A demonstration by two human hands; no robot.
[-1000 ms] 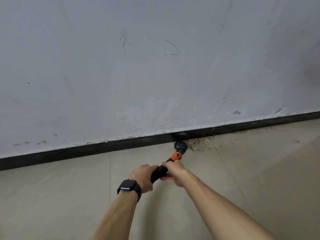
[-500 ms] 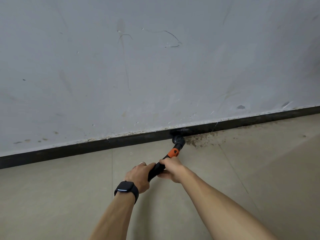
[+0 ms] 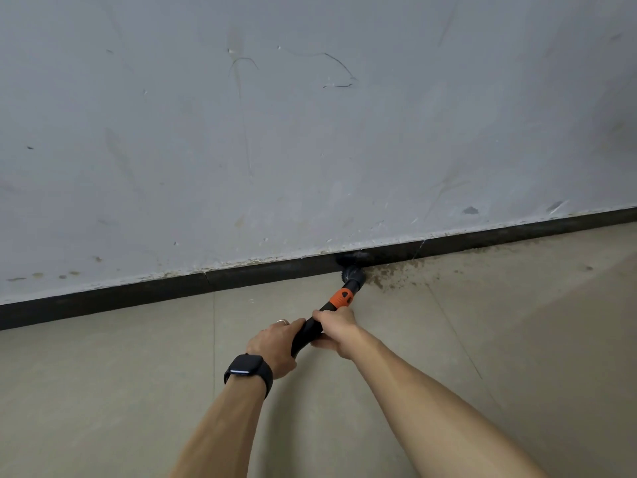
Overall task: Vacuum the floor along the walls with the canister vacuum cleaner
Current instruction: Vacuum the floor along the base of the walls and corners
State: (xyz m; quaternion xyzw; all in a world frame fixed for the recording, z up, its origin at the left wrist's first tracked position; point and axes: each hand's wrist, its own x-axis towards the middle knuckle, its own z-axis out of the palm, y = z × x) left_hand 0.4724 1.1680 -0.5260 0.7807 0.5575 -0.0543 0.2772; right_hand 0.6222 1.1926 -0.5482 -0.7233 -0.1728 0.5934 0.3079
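You have pushed the brush nozzle [image 3: 351, 273] forward in the last second. It was on the floor [image 3: 103, 391] just short of the skirting board [image 3: 138, 298], and now it is pressed into the seam where the two meet. The brown dirt patch [image 3: 396, 274] lies at the nozzle's 3 o'clock, touching it, and looks about as large as it did. That likely means the stretch toward 9 o'clock is done and this grime is the next bit to work through, with a thinner trail running on along the skirting board toward 3 o'clock.

Your left hand [image 3: 275, 343] is wrapped around the black vacuum wand [image 3: 310, 331] at its near end. Your right hand [image 3: 336, 331] is curled around the wand just ahead of it, right behind the orange collar [image 3: 339, 299]. From your hands the nozzle is at 1 o'clock, against the foot of the wall [image 3: 310, 150].

By count there are two hands on one wand, with one nozzle and one collar. There is one watch [image 3: 249, 372] on the left wrist, one ring [image 3: 282, 321] on a left finger, and one main dirt patch. Two tile joints cross the floor. The canister and its hose are out of view.
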